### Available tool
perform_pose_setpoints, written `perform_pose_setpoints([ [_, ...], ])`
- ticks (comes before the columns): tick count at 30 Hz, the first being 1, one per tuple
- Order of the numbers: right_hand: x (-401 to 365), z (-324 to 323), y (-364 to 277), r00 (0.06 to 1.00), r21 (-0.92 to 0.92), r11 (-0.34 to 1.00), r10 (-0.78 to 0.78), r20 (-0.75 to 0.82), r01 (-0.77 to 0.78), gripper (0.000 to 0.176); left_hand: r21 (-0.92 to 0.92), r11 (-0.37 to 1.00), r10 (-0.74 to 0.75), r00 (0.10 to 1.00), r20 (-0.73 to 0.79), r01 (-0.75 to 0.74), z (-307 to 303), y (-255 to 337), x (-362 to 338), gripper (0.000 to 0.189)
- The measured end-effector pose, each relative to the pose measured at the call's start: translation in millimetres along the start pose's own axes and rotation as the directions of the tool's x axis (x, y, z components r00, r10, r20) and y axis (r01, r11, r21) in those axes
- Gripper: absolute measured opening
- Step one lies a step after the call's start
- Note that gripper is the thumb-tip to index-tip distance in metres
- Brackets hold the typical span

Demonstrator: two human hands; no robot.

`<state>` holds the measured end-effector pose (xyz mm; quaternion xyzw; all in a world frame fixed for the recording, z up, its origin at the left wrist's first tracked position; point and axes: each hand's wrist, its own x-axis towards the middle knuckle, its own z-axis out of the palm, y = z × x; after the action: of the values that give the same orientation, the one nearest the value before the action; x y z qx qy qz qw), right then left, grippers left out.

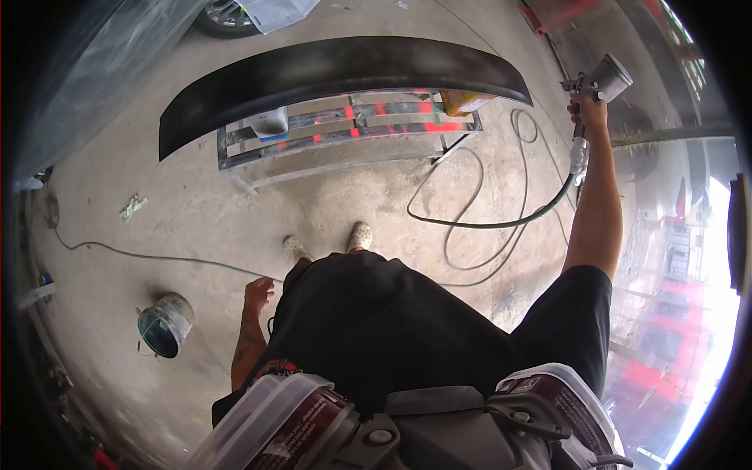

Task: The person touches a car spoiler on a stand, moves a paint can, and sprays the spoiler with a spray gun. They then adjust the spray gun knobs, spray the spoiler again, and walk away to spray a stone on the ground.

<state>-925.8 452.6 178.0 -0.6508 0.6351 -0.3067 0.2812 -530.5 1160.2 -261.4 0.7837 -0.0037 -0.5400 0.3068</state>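
Held out at the upper right, my right hand [589,111] is wrapped round the handle of a spray gun [603,82] with a silver cup. A dark hose [548,208] runs from the gun's handle down to the floor. My left hand [259,293] hangs low at my left side, holding nothing, its fingers loosely curled and apart. In front of me a long curved black panel [345,74] rests across a metal stand [337,141] marked with red paint. The gun is off the panel's right end, not touching it.
A bucket [166,325] lies tipped on the floor at the left. Hose coils [478,227] spread over the floor at centre right. On the stand are a pale container [270,121] and a yellow box [464,103]. A wheel [225,17] shows at the top; plastic sheeting [102,70] hangs upper left.
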Motion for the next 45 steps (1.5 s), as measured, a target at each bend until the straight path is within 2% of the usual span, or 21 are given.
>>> perform_pose_setpoints([
  [4, -52, 44, -47, 0.990, 0.059, 0.996, -0.080, 0.113, 0.074, 0.012, -0.029, 1.000, -0.007, 1.000, 0.014, 0.008, -1, -11, 1, 0.042],
  [8, -98, 89, -94, 0.930, 0.076, 0.984, -0.177, 0.323, 0.161, 0.009, -0.009, 1.000, 0.004, 1.000, -0.004, -0.004, -3, -3, -7, 0.042],
  [11, -142, 132, -135, 0.890, 0.141, 0.975, -0.213, 0.403, 0.170, 0.013, -0.015, 1.000, 0.000, 1.000, -0.006, 0.000, -7, -1, -9, 0.042],
  [13, -171, 162, -165, 0.836, 0.188, 0.964, -0.257, 0.485, 0.187, 0.018, -0.002, 0.999, 0.051, 0.998, 0.034, -0.051, -13, -3, -7, 0.042],
  [17, -227, 212, -220, 0.694, 0.295, 0.925, -0.376, 0.615, 0.240, 0.019, -0.024, 0.995, 0.092, 0.996, -0.005, -0.092, -18, -8, -6, 0.042],
  [19, -248, 234, -241, 0.621, 0.348, 0.902, -0.429, 0.656, 0.255, 0.019, -0.091, 0.991, 0.097, 0.994, -0.054, -0.102, -16, 1, -21, 0.035],
  [25, -274, 239, -261, 0.483, 0.406, 0.897, -0.438, 0.758, 0.177, 0.020, -0.153, 0.987, 0.038, 0.996, -0.078, -0.050, -8, -21, -16, 0.034],
  [28, -246, 227, -235, 0.565, 0.327, 0.933, -0.351, 0.747, 0.147, 0.021, -0.136, 0.991, -0.002, 0.998, -0.056, -0.006, -3, -34, -12, 0.037],
  [30, -222, 210, -210, 0.683, 0.273, 0.950, -0.301, 0.666, 0.152, 0.020, -0.121, 0.992, -0.023, 0.999, -0.046, 0.017, -2, -40, -11, 0.039],
  [36, -126, 129, -110, 0.888, 0.236, 0.969, -0.174, 0.426, 0.077, 0.020, -0.033, 0.999, -0.043, 0.999, -0.031, 0.042, -8, -32, -7, 0.043],
  [40, -62, 68, -41, 0.960, 0.132, 0.986, -0.129, 0.247, 0.099, 0.010, -0.002, 1.000, -0.029, 0.999, -0.017, 0.029, -13, -10, 5, 0.043],
  [42, -40, 44, -12, 0.990, 0.171, 0.984, -0.065, 0.122, 0.043, 0.010, 0.024, 1.000, -0.013, 1.000, -0.018, 0.013, -14, 6, 1, 0.043],
  [45, -14, 10, 20, 0.999, 0.122, 0.992, 0.014, -0.045, -0.008, 0.009, 0.057, 0.998, 0.001, 1.000, -0.029, 0.000, -10, 37, -12, 0.045],
])
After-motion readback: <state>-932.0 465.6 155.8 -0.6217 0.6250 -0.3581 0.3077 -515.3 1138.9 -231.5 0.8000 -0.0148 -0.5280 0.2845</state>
